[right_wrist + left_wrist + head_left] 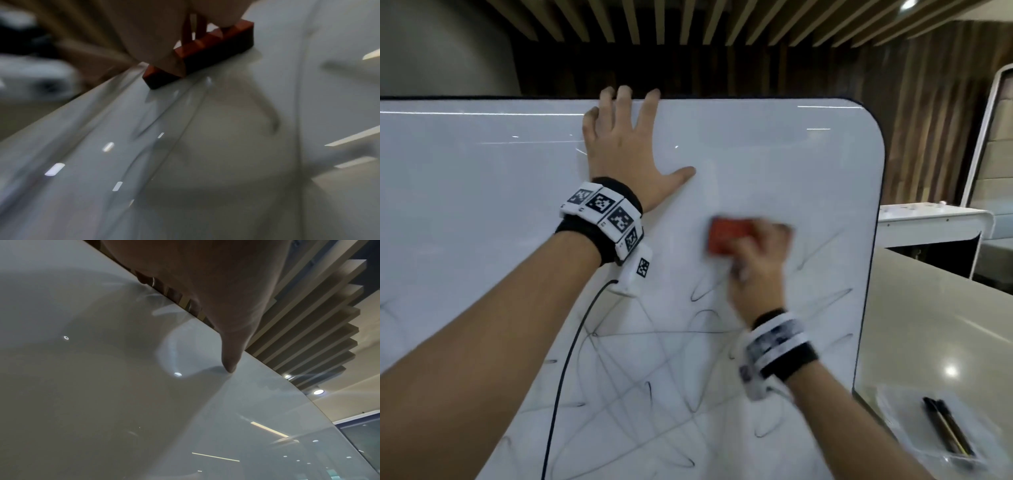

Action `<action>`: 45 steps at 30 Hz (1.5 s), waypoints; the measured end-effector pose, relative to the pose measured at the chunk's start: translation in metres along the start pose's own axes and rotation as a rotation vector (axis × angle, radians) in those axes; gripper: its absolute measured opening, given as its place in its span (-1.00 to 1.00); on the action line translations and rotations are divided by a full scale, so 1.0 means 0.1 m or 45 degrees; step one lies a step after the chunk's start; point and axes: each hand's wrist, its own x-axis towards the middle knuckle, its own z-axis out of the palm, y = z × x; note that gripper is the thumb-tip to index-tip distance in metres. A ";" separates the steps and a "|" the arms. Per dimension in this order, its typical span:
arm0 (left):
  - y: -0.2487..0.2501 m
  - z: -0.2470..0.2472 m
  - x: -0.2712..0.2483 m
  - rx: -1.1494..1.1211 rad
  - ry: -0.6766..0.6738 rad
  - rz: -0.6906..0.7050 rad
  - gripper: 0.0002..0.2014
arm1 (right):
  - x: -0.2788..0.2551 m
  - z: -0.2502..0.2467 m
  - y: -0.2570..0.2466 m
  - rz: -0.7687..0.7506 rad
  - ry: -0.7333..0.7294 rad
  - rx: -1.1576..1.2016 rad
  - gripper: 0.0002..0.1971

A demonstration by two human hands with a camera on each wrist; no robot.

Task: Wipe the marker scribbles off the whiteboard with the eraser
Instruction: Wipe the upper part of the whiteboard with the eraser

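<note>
Whiteboard [774, 154] fills the head view, tilted back w/ rounded top-right corner. Left hand [625, 150] lies flat on the board near the top edge, fingers straight & spread, tips of three reaching over the edge, thumb out to the side. Right hand [753, 263] is blurred, lower & to the right, fingers curled round a red eraser [729, 238] pressed against the board. Marker scribbles [671, 377] cover the lower half, dark loops & straight lines; upper part around the left hand is clean white. Both wrists carry bands w/ black-and-white tags, a black cable hanging from the left one. On the light surface [928, 325] right of the board, two black markers [948, 430] lie side by side in what looks like a clear tray.

Left wrist view: left hand [205, 280] from below, palm side dark, thumb [231, 360] tip touching the glossy whiteboard [102, 386]. Other fingers mostly hidden at the board's edge. Ceiling slats & spotlights behind.

Right wrist view: heavy blur. Right hand [160, 32] grips the red eraser [205, 53], thumb over its near side, its dark underside flat on the whiteboard [205, 162]. Faint grey scribble strokes [269, 113] streak the board below & right of the eraser.
</note>
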 end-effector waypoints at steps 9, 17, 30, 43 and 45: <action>0.00 0.05 -0.05 0.010 0.026 0.009 0.06 | 0.25 -0.47 0.69 0.305 0.133 -0.039 -0.58; 0.05 0.02 -0.05 0.019 -0.016 -0.024 0.05 | -0.44 -0.04 0.03 -0.064 -0.170 -0.052 -0.64; 0.27 0.31 -0.81 0.107 -0.210 0.297 -0.18 | -0.48 -0.26 0.37 0.198 -0.022 0.041 -0.59; 0.31 0.40 -0.86 0.095 -0.179 0.261 -0.20 | -0.44 -0.40 0.84 0.591 0.327 0.071 -0.55; 0.31 0.43 -0.85 0.088 -0.180 0.254 -0.20 | -0.83 -0.13 0.39 0.203 0.013 0.072 -0.58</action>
